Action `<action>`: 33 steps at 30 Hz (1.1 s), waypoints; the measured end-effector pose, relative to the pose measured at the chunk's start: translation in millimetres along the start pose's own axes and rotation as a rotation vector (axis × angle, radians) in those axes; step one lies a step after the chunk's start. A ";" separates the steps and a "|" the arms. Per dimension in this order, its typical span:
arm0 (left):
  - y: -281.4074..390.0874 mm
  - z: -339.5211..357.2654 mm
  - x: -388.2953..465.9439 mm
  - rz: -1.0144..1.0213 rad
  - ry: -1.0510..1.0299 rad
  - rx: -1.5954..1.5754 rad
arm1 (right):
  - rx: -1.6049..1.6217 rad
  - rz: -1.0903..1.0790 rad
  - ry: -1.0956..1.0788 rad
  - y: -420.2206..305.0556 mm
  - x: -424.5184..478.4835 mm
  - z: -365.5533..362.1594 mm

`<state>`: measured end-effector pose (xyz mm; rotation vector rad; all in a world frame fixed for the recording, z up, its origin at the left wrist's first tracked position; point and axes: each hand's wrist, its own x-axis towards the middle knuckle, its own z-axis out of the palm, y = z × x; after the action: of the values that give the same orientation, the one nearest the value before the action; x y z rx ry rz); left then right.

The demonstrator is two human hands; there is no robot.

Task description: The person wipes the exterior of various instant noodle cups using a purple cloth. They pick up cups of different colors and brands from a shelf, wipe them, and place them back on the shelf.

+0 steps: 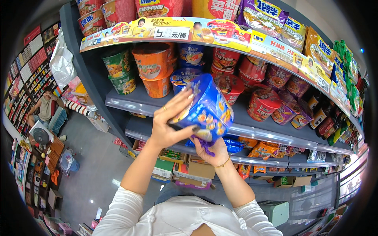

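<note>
A blue instant noodle tub (211, 109), tilted and slightly blurred, is held in front of the shelf. My left hand (172, 121) grips its left side, fingers spread over the tub and thumb near its lower part. Beneath the tub, my right hand (211, 150) holds a bunched purple cloth (209, 150) against it; part of that hand is hidden. Behind the tub, the dark shelf (130, 103) bears green noodle tubs (122, 84), orange noodle tubs (155, 70), other blue tubs (190, 53), red tubs (262, 103) and purple tubs (285, 107), many of them stacked.
Above hangs a shelf edge with price strips (174, 32). Dark bottles (320, 113) stand at the right. Snack bags (262, 149) and open cardboard boxes (200, 169) are lower down. A grey-green bin (274, 212) stands at lower right. A person (45, 107) sits at far left.
</note>
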<state>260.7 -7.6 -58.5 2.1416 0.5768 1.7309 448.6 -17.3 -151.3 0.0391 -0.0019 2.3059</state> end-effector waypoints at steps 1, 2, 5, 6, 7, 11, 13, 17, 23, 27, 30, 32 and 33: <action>-5.1 0.8 9.3 0.045 0.032 0.108 | 0.026 0.004 0.009 2.1 1.0 12.8; -7.9 -2.8 20.9 0.137 0.040 0.289 | 0.001 0.005 -0.056 0.0 -1.0 15.8; -22.1 -7.7 59.8 0.278 0.143 0.663 | -0.122 -0.090 -0.063 -7.2 -6.1 26.0; -31.5 -10.1 72.7 0.282 0.154 0.704 | -0.150 -0.105 -0.062 -9.6 -6.7 28.1; -40.0 -14.1 83.6 0.287 0.168 0.752 | -0.164 -0.115 -0.059 -10.5 -5.7 30.5; -57.9 -20.1 107.7 0.140 -0.124 0.892 | -0.203 -0.151 -0.048 -8.1 -4.2 35.0; -59.0 -20.7 120.5 0.026 -0.232 0.890 | -0.158 -0.167 -0.026 -10.2 -4.2 32.9; -78.8 -19.0 131.1 0.092 -0.294 1.096 | -0.185 -0.171 -0.009 -13.9 -1.5 27.4; -95.0 -28.1 100.9 0.438 0.371 0.753 | -0.234 -0.271 -0.020 -27.4 -9.5 26.1; -123.7 -63.4 79.8 0.147 0.590 0.837 | -0.216 -0.294 -0.051 -35.2 -4.4 24.2; -145.7 -70.3 80.5 -0.088 0.590 0.724 | -0.239 -0.312 -0.056 -29.9 5.1 29.0; -155.0 -80.4 80.7 -0.135 0.511 0.556 | -0.307 -0.350 -0.038 -26.6 14.2 31.3; -153.5 -80.8 80.5 -0.166 0.523 0.551 | -0.358 -0.384 -0.014 -25.1 18.6 31.6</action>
<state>180.2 165.5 -48.9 1.8468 1.4716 2.2298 455.6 12.9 -119.4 -0.1183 -0.3813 1.8924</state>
